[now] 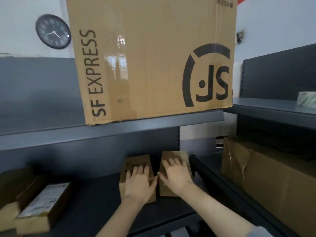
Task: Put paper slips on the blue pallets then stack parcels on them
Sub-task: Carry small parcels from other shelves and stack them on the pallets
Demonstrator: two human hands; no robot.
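**Head view of grey shelving.**

**Progress (a judgement):** early. No blue pallet and no paper slip is in view, so neither slip-laying nor stacking can be confirmed. Every parcel seen sits on a shelf.

**Scene, from the left:**
- a clock (53,31) on the wall at 10 o'clock;
- a plain parcel (16,183) and a labelled parcel (45,200) at 8 o'clock on the lower shelf (95,190);
- two small boxes side by side at 6 o'clock, with a narrow gap between them;
- a large carton (153,57) at 12 o'clock on the upper shelf (51,132);
- a taped carton (273,182) at 4 o'clock on the adjoining shelf.

The step in hand appears to be fetching the two small boxes for the pallets.

**Hand pose:** both forearms reach forward from the lower edge.
- The left hand (139,183) lies palm-down on the left box (136,160). Its fingers are nearly straight and slightly spread, and the thumb points toward the gap.
- The right hand (176,175) lies palm-down on the right box (172,153). Its fingers are straight and spread, and the thumb likewise points toward the gap.

Neither hand curls round its box; each only rests on the top face. Whether the thumbs press into the gap cannot be told.
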